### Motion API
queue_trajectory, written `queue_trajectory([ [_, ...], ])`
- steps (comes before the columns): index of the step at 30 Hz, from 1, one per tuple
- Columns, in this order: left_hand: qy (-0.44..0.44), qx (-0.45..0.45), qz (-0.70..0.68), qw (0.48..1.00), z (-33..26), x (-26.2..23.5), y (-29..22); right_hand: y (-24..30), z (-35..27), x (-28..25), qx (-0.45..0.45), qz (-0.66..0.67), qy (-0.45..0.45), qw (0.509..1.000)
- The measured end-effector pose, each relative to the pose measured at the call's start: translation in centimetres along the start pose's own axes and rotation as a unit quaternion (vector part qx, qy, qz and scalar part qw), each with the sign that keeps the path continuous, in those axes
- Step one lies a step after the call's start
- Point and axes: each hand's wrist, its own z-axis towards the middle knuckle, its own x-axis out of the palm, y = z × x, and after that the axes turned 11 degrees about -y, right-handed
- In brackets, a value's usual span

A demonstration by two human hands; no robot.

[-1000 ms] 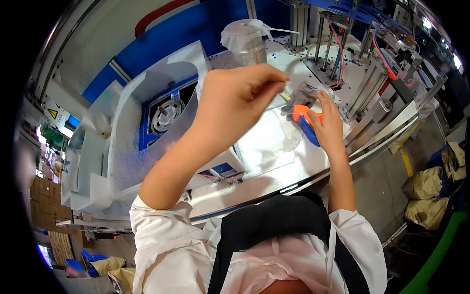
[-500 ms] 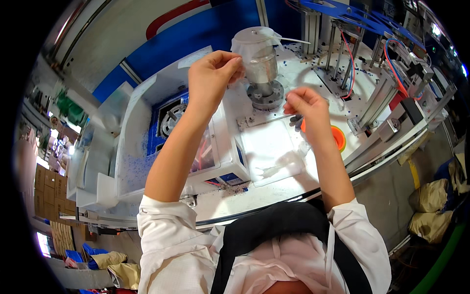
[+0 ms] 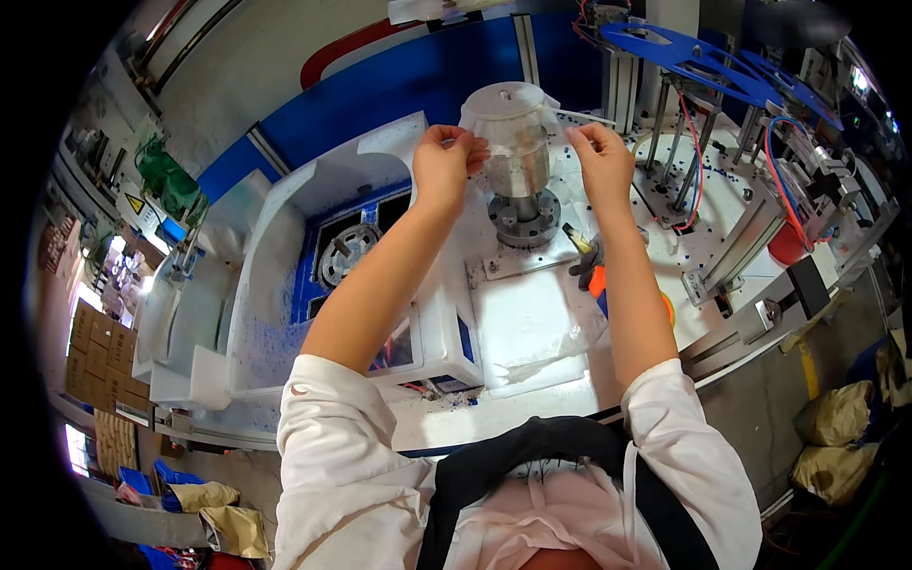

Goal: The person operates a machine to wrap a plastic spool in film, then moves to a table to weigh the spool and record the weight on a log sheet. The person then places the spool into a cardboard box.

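A metal cylinder [image 3: 521, 171] stands upright on a round bolted flange [image 3: 525, 224], with a translucent plastic film [image 3: 505, 103] draped over its top. My left hand [image 3: 445, 169] is at the cylinder's left side, its fingers pinched at the film's hanging edge. On the right side my right hand [image 3: 604, 171] is raised with thumb and fingers closed together. Whatever lies between those fingertips is too small to make out. A thin white stick [image 3: 584, 117] juts out from behind the film toward the right hand.
Left of the cylinder is a white machine housing [image 3: 271, 323] with a round metal wheel [image 3: 347, 249] inside. A white sheet [image 3: 522, 318] lies in front. Dark-handled tools [image 3: 587, 261] and an orange ring lie by my right forearm. Metal posts and a blue plate [image 3: 689, 57] rise at right.
My right hand has moved up and away to the cylinder's right side. My left hand stays beside the film. The view has shifted slightly, and the tools by my right forearm show more.
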Motion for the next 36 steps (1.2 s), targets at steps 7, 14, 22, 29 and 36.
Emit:
queue_trajectory([
  [7,-0.004,-0.002,-0.034,0.999,0.1,0.7,0.7,-3.1,2.4,2.7,-0.093,0.133,-0.053,0.985],
  [14,0.003,0.017,-0.061,0.998,0.6,0.8,1.9,-3.8,3.5,4.8,0.041,0.367,0.067,0.927],
  [22,0.0,0.05,-0.007,0.999,1.2,1.1,2.5,-5.4,3.6,7.2,0.131,0.431,0.068,0.89],
  [29,0.022,0.097,0.028,0.995,1.0,0.8,2.8,-5.9,3.0,7.9,0.191,0.496,0.049,0.846],
  [36,0.02,0.111,0.033,0.993,0.4,0.1,2.4,-7.3,4.2,6.8,0.167,0.48,0.081,0.857],
])
